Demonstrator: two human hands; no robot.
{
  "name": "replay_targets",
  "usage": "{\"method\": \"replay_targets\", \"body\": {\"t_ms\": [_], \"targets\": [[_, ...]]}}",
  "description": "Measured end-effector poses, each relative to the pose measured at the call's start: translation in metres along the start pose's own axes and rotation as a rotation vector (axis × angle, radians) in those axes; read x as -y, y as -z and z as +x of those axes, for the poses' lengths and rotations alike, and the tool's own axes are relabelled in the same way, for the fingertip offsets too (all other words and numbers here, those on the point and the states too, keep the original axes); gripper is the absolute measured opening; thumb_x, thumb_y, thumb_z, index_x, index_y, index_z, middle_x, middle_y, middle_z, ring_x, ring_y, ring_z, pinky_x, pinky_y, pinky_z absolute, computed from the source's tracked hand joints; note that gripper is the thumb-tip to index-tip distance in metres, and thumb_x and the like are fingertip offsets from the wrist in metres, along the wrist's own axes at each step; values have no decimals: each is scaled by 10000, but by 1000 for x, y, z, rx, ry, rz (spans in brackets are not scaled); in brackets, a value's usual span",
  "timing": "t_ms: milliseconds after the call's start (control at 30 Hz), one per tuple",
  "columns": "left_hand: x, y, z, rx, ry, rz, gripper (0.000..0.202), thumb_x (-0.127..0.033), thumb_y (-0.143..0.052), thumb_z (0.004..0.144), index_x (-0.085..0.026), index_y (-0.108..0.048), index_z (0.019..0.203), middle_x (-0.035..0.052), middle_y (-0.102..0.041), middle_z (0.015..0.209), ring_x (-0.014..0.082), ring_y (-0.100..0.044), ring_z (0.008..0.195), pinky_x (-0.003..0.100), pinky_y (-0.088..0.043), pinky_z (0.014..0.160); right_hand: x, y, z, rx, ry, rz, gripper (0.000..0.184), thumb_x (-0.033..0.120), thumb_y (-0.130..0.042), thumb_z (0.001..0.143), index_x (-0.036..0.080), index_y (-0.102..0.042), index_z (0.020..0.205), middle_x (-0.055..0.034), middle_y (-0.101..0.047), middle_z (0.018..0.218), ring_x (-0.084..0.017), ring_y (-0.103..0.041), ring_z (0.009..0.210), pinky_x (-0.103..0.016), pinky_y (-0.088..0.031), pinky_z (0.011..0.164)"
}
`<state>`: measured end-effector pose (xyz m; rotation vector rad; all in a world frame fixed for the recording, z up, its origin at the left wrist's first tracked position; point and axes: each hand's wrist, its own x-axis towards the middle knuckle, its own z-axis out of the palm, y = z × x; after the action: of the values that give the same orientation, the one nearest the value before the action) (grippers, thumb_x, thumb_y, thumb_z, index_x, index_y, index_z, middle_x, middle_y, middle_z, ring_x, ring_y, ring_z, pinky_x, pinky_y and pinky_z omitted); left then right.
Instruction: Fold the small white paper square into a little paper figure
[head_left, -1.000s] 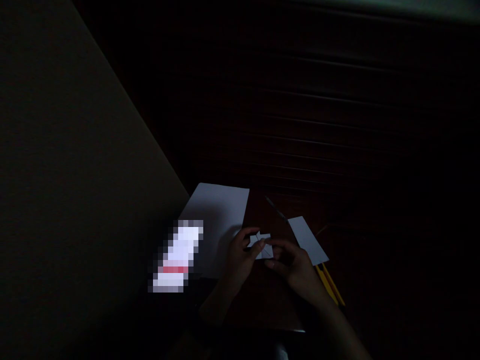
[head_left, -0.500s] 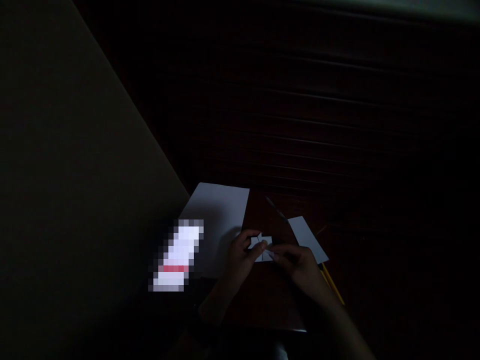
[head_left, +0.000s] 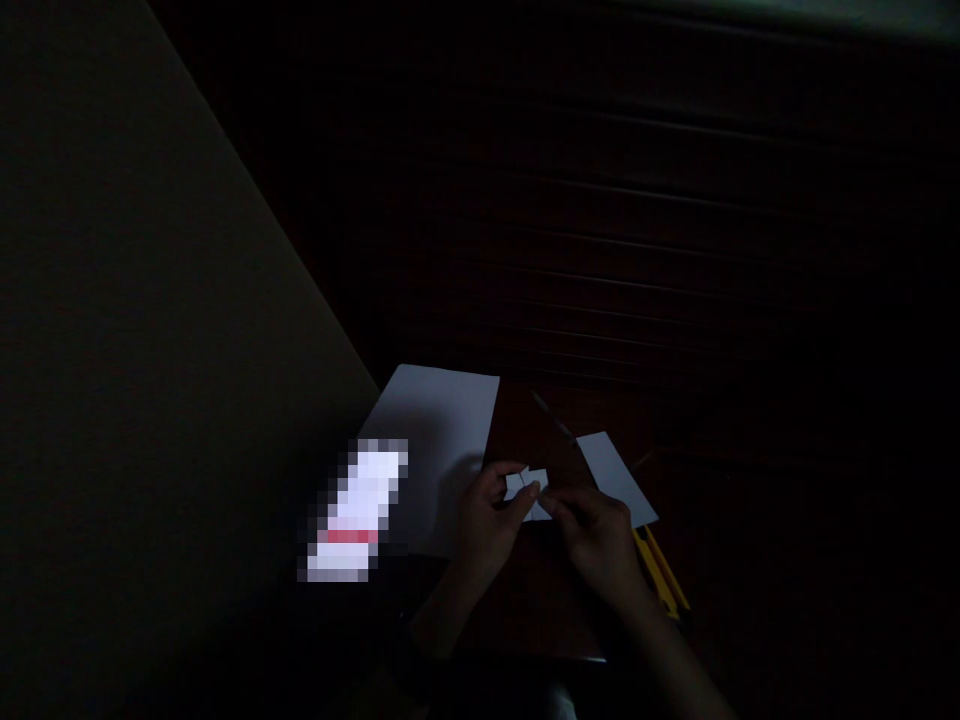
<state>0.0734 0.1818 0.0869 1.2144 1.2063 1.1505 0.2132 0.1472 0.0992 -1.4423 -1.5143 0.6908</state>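
Observation:
The scene is very dark. A small folded piece of white paper [head_left: 527, 487] sits between both my hands over a dark wooden table [head_left: 540, 600]. My left hand [head_left: 487, 525] pinches its left side with thumb and fingers curled. My right hand [head_left: 596, 540] pinches its lower right edge, fingers closed. The fold's exact shape is hard to make out.
A white sheet [head_left: 439, 440] lies left of my hands, and a smaller white strip [head_left: 615, 478] lies to the right. A dark pen [head_left: 553, 418] lies behind them. Yellow pencils [head_left: 660, 570] rest at the right. A blurred bright object [head_left: 356, 510] sits at the left.
My right hand has drawn slightly right and down along the folded paper. My left hand keeps its pinch, barely shifted. The paper's visible outline has changed a little.

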Motion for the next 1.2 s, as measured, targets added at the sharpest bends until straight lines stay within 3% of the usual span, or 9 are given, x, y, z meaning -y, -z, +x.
{"method": "replay_targets", "body": {"t_ms": [167, 300, 600, 900, 1200], "targets": [[-1, -2, -2, -5, -4, -56, 263, -291, -650, 744, -189, -569, 971, 30, -679, 817, 166, -647, 760, 240, -503, 654, 0, -12, -1, -106, -226, 109, 137, 313, -591, 805, 212, -678, 774, -19, -703, 775, -192, -639, 731, -286, -462, 670], [3, -3, -3, -7, 1, -53, 243, -295, -644, 749, -187, -573, 954, 29, -668, 807, 160, -634, 745, 237, -491, 655, -1, -17, -3, -143, -307, 180, 163, 336, -598, 791, 189, -663, 765, -28, -694, 757, -193, -628, 712, -289, -457, 656], [3, -3, -6, 10, -41, 71, 190, -299, -642, 744, -191, -584, 889, -15, -606, 705, 107, -555, 603, 182, -410, 527, -5, -16, -3, -189, -344, 142, 155, 309, -604, 753, 169, -653, 709, -37, -666, 677, -193, -595, 632, -294, -441, 596], [6, -3, -7, 70, 2, 38, 308, -253, -687, 680, -192, -575, 960, 19, -656, 775, 160, -625, 698, 230, -471, 604, -9, -18, -5, -239, -380, 170, 123, 284, -614, 743, 176, -651, 696, -36, -681, 686, -209, -623, 658, -309, -455, 627], [5, -2, -5, 106, 6, -18, 328, -163, -699, 638, -190, -533, 919, 0, -653, 764, 146, -628, 685, 208, -460, 581, -11, -22, -9, -288, -387, 267, 116, 283, -641, 728, 170, -624, 709, -43, -681, 715, -212, -626, 708, -324, -467, 685]]}}
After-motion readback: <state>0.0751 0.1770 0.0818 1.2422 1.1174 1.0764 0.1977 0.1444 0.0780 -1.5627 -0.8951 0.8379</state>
